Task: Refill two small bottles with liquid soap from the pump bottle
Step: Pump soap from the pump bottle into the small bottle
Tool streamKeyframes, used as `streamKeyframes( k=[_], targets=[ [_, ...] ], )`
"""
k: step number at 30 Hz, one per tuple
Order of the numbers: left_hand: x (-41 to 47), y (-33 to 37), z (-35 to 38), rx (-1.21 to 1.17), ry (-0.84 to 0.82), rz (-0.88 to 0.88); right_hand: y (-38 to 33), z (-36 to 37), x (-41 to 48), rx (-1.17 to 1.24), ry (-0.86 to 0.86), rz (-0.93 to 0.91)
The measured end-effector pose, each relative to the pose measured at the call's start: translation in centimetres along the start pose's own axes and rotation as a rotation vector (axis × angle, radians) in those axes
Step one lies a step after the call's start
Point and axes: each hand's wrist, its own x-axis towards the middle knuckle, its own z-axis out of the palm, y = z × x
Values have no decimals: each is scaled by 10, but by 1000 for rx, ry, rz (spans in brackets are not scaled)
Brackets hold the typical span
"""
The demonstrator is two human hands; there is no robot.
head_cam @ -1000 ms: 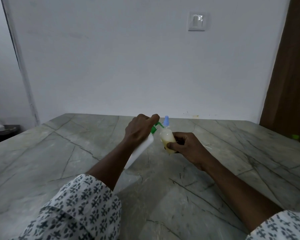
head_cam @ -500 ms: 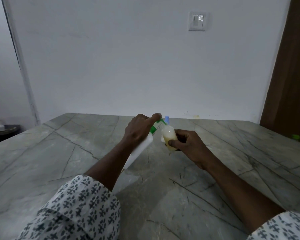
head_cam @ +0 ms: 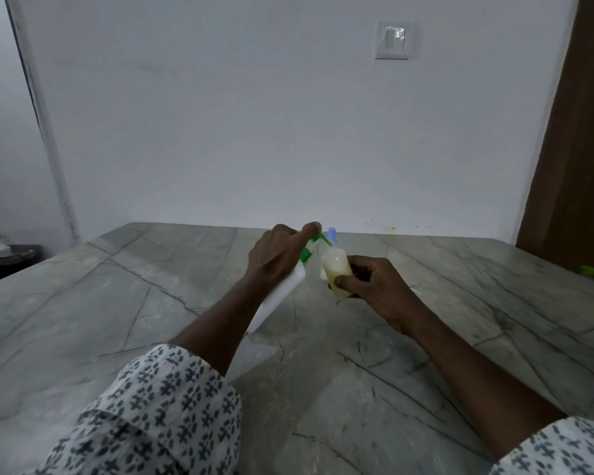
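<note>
My left hand [head_cam: 275, 258] grips the tilted pump bottle [head_cam: 282, 298], forefinger on its green head; my right hand [head_cam: 374, 286] pinches the small bottle [head_cam: 335, 270], mouth at the spout. Short, gentle presses should avoid overflow.

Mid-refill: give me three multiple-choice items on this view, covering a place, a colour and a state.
1. Where is the blue-capped bottle? A) on the table, behind the held small bottle B) on the wall C) at the near edge
2. The pump bottle has a collar that is: A) red B) green C) black
3. The pump bottle is: A) upright, untouched B) lying flat C) tilted in the left hand
Answers: A, it stands beyond the right hand; B, green band below the pump; C, it leans toward the small bottle.
</note>
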Motion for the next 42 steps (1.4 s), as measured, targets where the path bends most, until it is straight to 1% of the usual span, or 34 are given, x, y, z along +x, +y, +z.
streamKeyframes(
  k=[4,7,10,13,16,20,23,25,30,35,38,42],
  targets=[
    [1,3,2,-62,18,-56,1,0,0,3,3,4],
    [2,2,1,8,-8,-45,1,1,0,-29,-10,5],
    [1,1,3,32,10,-37,1,2,-2,-78,-24,0],
    [3,0,4,33,16,-27,0,2,-2,-81,-28,-1],
    [2,-2,2,98,-4,24,-1,3,-1,-74,-27,2],
    [0,-1,0,47,-1,29,-2,1,-1,-8,-8,6],
    [-1,2,0,-45,20,-16,-2,0,-1,6,-2,5],
    [-1,3,0,-67,13,-20,-2,0,-1,14,-6,6],
    [1,2,2,-28,18,-39,0,2,-3,-20,-26,8],
    [0,-1,3,19,21,-5,1,4,-2,-21,-35,6],
    [-1,-3,2,5,18,2,1,4,-2,38,-37,18],
    [1,-2,2,-76,28,-23,-2,5,-4,278,-81,76]
  ],
)
